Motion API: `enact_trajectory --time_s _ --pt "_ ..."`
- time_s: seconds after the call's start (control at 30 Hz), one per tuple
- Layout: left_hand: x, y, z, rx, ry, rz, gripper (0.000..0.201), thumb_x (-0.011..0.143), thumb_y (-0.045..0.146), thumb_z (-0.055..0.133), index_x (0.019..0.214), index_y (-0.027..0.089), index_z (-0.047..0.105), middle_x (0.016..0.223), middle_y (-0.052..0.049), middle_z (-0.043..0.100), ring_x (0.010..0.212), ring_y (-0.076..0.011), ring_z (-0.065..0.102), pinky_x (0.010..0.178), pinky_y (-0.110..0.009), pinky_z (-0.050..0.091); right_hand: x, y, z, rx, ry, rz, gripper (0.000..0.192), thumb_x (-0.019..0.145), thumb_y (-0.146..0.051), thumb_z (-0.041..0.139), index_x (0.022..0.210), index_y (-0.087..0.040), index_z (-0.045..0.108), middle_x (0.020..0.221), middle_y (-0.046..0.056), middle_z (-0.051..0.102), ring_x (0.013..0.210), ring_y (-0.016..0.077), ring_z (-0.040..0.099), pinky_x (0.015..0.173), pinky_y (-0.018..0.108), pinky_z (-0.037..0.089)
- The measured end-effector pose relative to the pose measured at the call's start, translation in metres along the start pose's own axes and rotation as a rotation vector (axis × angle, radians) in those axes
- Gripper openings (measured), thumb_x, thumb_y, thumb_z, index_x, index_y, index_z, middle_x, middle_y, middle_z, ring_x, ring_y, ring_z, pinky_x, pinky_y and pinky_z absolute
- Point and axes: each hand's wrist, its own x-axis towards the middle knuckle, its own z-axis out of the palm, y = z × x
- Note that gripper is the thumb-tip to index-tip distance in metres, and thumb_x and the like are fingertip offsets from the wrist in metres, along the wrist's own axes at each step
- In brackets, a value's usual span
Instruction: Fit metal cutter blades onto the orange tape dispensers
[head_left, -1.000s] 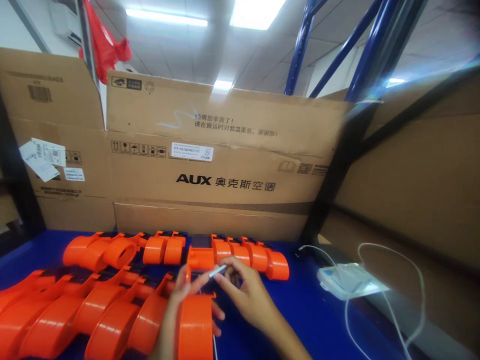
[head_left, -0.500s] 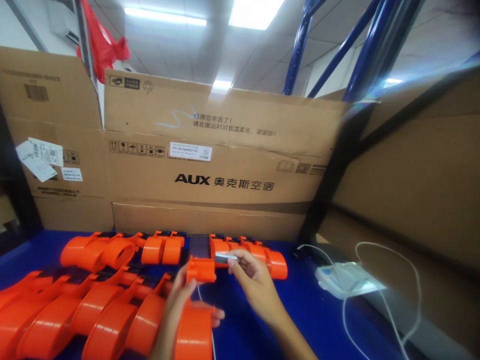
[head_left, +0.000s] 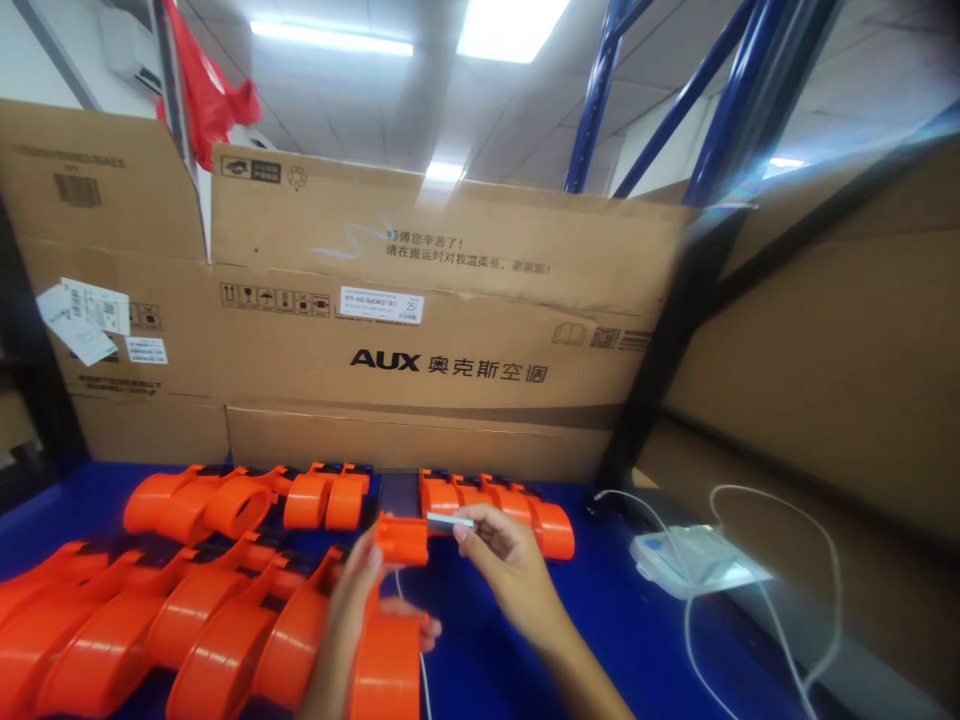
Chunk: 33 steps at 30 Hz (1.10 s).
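My left hand (head_left: 346, 608) is closed around an orange plastic tape dispenser (head_left: 402, 541), its wide ring hanging low and its ridged end up. Fingertips of that hand show behind the ring on the right. Between thumb and fingers, my right hand (head_left: 511, 565) pinches a small flat silvery metal strip (head_left: 444, 520). The strip lies nearly level, its left end at the upper right edge of the dispenser; whether it has gone inside, I cannot tell.
Orange dispensers stand in rows at the left (head_left: 202, 625) and back right (head_left: 551, 525) of the blue surface (head_left: 585, 610). A dark rectangular thing (head_left: 400, 492) lies behind my hands. At right sit a clear plastic box (head_left: 697, 560) and a white cable (head_left: 836, 590). Cardboard (head_left: 450, 430) walls the back.
The metal strip has tilted so that its face looks thinner and paler. Both hands and the dispenser have shifted very slightly left, and the dispenser stays in my left hand.
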Motion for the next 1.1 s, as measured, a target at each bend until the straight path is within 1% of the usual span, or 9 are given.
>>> enact_trajectory --time_s 0.17,0.33,0.4,0.5,0.67,0.77,0.87,0.97,1.1 --pt "0.0 -0.002 0.001 0.061 0.043 0.048 0.087 0.08 0.057 0.072 0.15 0.024 0.032 0.109 -0.018 0.073 0.06 -0.0364 0.077 0.052 -0.05 0.064 0.0 0.0 -0.001 -0.037 -0.015 0.038 0.028 0.086 -0.047 0.071 0.086 -0.019 0.07 0.067 -0.001 0.059 0.064 0.0136 0.051 0.059 0.025 0.038" --pt "0.001 -0.003 0.0 0.061 0.041 0.024 0.091 0.078 0.056 0.074 0.152 0.026 0.031 0.112 -0.017 0.073 0.06 -0.0345 0.077 0.051 -0.047 0.064 -0.001 0.0 -0.001 -0.042 -0.011 0.087 0.032 0.085 -0.051 0.071 0.088 -0.019 0.07 0.064 -0.001 0.059 0.059 0.0134 0.05 0.052 0.023 0.035" --pt "0.001 -0.004 -0.001 0.094 0.023 0.024 0.091 0.078 0.057 0.073 0.152 0.023 0.033 0.113 -0.018 0.073 0.059 -0.0331 0.077 0.05 -0.045 0.064 -0.002 -0.002 -0.001 -0.032 -0.022 0.111 0.033 0.084 -0.053 0.071 0.088 -0.02 0.07 0.063 -0.001 0.059 0.057 0.013 0.049 0.05 0.022 0.035" --pt "0.0 -0.006 -0.002 0.124 -0.003 0.027 0.088 0.078 0.055 0.074 0.151 0.023 0.037 0.114 -0.019 0.073 0.06 -0.0323 0.077 0.05 -0.042 0.063 -0.003 -0.004 0.001 -0.025 -0.057 0.128 0.035 0.084 -0.054 0.071 0.086 -0.02 0.07 0.064 0.0 0.061 0.056 0.0129 0.051 0.05 0.022 0.037" --pt "-0.001 -0.007 -0.001 0.1 0.033 0.074 0.08 0.077 0.05 0.079 0.146 0.026 0.046 0.13 -0.02 0.067 0.073 -0.0333 0.079 0.052 -0.035 0.063 -0.002 -0.001 0.006 0.0 -0.086 0.142 0.034 0.084 -0.053 0.072 0.09 -0.019 0.071 0.069 0.001 0.064 0.058 0.0131 0.054 0.049 0.022 0.04" --pt "0.0 -0.005 -0.001 0.088 0.03 0.038 0.086 0.076 0.054 0.078 0.149 0.028 0.04 0.126 -0.02 0.069 0.069 -0.0319 0.079 0.054 -0.036 0.063 -0.001 0.004 0.006 -0.011 0.011 0.132 0.036 0.082 -0.052 0.075 0.1 -0.02 0.072 0.081 0.004 0.068 0.062 0.0136 0.055 0.048 0.021 0.039" --pt "0.001 -0.001 0.0 0.046 0.031 0.03 0.096 0.075 0.056 0.078 0.154 0.032 0.028 0.121 -0.019 0.071 0.064 -0.0297 0.078 0.06 -0.04 0.064 0.001 0.008 0.003 -0.02 0.114 0.112 0.036 0.08 -0.052 0.076 0.096 -0.02 0.072 0.08 0.004 0.067 0.06 0.013 0.052 0.047 0.021 0.038" --pt "-0.001 0.002 0.001 -0.007 0.043 0.042 0.101 0.074 0.054 0.081 0.155 0.031 0.025 0.117 -0.018 0.073 0.067 -0.0299 0.079 0.065 -0.041 0.065 0.002 0.01 0.001 -0.025 0.12 0.102 0.038 0.078 -0.055 0.077 0.086 -0.019 0.073 0.071 0.002 0.065 0.057 0.0133 0.051 0.047 0.022 0.038" --pt "-0.004 0.004 0.005 -0.033 0.053 0.041 0.106 0.07 0.05 0.085 0.156 0.029 0.025 0.114 -0.019 0.076 0.071 -0.0325 0.079 0.061 -0.038 0.065 0.002 0.008 0.002 -0.044 0.094 0.107 0.038 0.078 -0.055 0.076 0.084 -0.018 0.075 0.063 0.001 0.062 0.055 0.0138 0.052 0.048 0.024 0.039"
